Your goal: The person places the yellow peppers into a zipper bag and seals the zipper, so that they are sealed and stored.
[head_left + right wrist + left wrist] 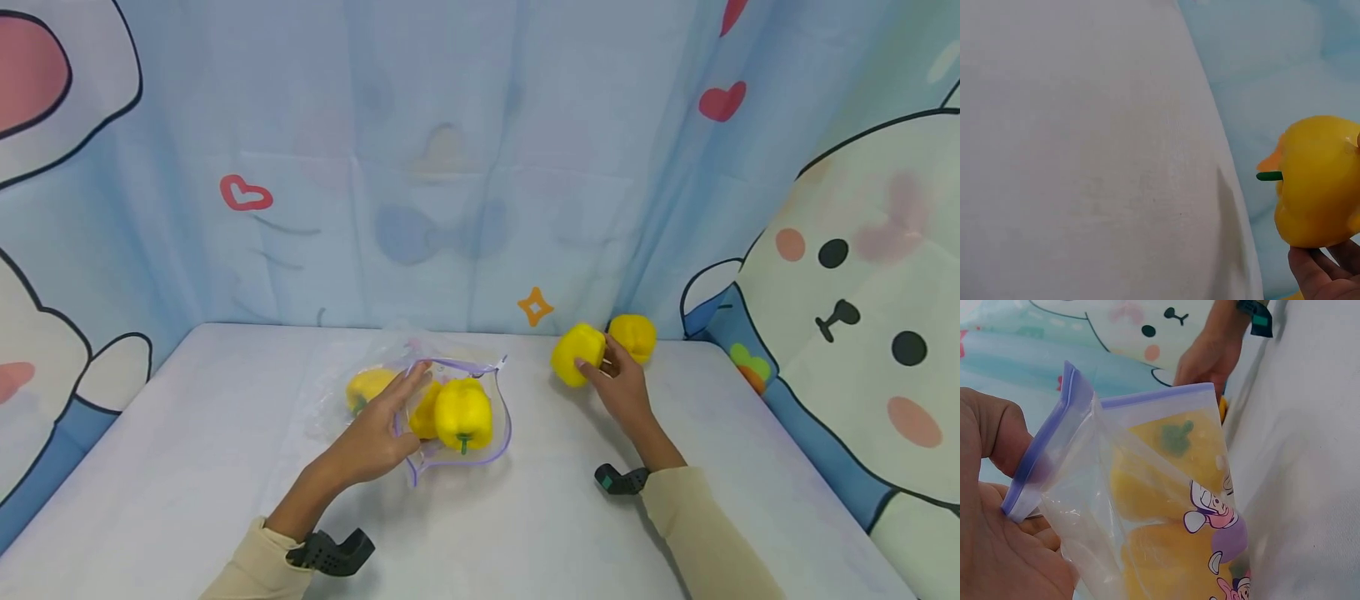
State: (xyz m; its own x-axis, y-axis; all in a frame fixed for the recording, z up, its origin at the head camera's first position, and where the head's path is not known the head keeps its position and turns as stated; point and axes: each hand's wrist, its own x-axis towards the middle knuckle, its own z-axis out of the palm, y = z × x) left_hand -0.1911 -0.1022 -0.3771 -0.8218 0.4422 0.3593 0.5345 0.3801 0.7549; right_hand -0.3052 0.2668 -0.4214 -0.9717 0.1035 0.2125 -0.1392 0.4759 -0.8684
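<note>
Five yellow peppers in all, listed by place relative to the clear zip bag [450, 408] lying mouth-open on the white table [187, 467]. Hidden or unclear: the bag's far end is crumpled and pale, so its edge there is hard to trace; of the pepper deepest inside [367, 387] only a part shows past the left hand [378, 437]; a second pepper within [424, 414] is half covered by the one in front. In the left wrist view the bag's contents read only as yellow blurs behind printed film, with one green stem patch [1175, 437] clear. In the right wrist view the right hand is cut off at the frame corner and only its fingertips [1319, 269] appear. Item at the bag's mouth: a pepper with a green stem [463, 414], just beside the left hand's fingers. Left hand: thumb and fingers pinch the bag's purple zip rim [1041, 456], holding the mouth apart. Items to the right of the bag, well apart from it: a pepper [577, 354] gripped by the right hand [622, 387], fingers curled round its near side, and a further pepper [633, 336] just behind it, against the cartoon backdrop curtain [450, 167].
</note>
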